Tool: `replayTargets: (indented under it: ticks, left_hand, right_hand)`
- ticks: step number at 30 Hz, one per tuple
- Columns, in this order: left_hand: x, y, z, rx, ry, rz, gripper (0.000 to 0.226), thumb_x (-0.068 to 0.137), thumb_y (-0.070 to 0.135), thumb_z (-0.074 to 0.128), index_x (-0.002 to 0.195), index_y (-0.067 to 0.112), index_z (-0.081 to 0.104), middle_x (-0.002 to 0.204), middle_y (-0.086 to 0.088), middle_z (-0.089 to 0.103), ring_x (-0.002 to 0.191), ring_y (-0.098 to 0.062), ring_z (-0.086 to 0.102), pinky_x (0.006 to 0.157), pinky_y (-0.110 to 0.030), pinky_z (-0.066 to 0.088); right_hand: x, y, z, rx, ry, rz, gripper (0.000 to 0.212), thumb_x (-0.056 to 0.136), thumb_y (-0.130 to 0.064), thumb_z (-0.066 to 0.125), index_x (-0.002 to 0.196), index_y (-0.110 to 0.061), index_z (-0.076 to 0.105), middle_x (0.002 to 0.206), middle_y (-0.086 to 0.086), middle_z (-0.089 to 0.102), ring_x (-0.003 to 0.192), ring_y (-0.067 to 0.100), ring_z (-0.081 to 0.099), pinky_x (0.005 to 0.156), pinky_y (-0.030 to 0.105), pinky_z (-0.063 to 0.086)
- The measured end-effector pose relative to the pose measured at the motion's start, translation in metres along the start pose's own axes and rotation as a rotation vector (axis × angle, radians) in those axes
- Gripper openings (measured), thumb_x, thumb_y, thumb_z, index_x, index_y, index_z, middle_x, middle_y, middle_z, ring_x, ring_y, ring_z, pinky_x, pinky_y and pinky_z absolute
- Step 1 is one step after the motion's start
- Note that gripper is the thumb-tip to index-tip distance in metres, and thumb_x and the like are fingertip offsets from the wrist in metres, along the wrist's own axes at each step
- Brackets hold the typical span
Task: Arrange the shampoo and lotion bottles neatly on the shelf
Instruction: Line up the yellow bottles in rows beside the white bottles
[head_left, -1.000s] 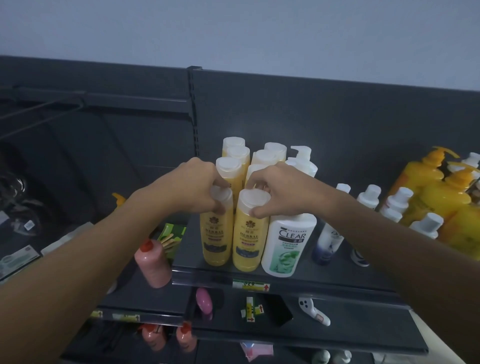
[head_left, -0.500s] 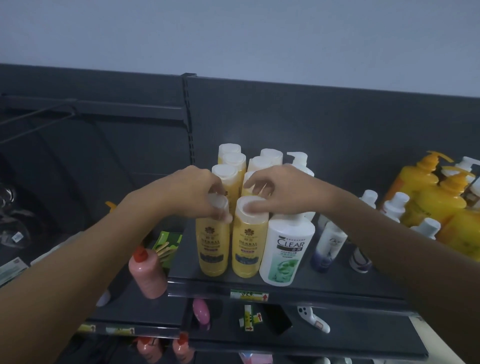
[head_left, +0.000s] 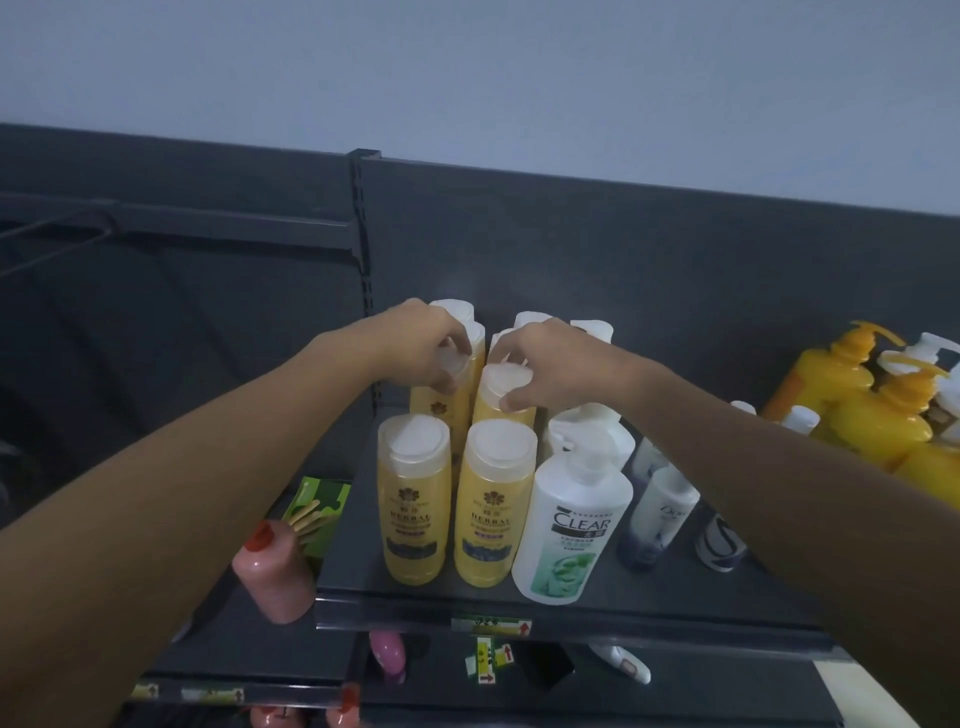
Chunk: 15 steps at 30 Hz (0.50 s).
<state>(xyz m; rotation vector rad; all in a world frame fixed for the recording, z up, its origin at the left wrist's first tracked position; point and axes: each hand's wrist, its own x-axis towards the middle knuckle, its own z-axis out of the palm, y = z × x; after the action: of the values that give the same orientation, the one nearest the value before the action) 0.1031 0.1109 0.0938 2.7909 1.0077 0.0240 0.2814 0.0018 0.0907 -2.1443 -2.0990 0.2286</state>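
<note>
- Dark shelf (head_left: 675, 587): spanning lower centre.
- Yellow HERBAL bottles (head_left: 415, 509): standing at centre.
- White CLEAR pump bottle (head_left: 571, 525): standing beside them.
- Orange pump bottles (head_left: 872, 431): crowding right edge.

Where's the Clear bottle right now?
Head view, centre: the Clear bottle stands at the front of the shelf, just right of a yellow Herbal bottle and left of a Dove bottle.

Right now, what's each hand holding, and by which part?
Each grips a second-row bottle by its white cap: left hand on the left yellow bottle, right hand on the right yellow bottle.
</note>
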Motion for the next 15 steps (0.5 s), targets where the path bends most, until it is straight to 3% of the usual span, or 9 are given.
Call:
replayTargets:
  ticks: [9,15]
  left_hand:
    - [-0.014,-0.004,-0.001,0.025,0.001,0.033,0.054,0.078,0.034,0.082,0.13,0.038,0.067,0.123,-0.001,0.064,0.113,-0.024,0.06,0.089,-0.04,0.056]
    - [-0.025,-0.006,-0.004,0.0,-0.007,0.034,0.052,0.078,0.032,0.082,0.128,0.039,0.069,0.11,0.006,0.065,0.106,-0.018,0.059,0.082,-0.032,0.053]
  right_hand:
    - [0.0,0.002,-0.001,0.141,0.007,-0.023,0.054,0.081,-0.031,0.085,0.132,-0.025,0.069,0.116,-0.008,0.067,0.097,0.012,0.06,0.069,0.02,0.045]
    - [0.0,-0.004,0.0,0.121,-0.011,-0.049,0.055,0.078,-0.035,0.086,0.13,-0.026,0.07,0.117,-0.008,0.069,0.1,0.011,0.062,0.068,0.017,0.044]
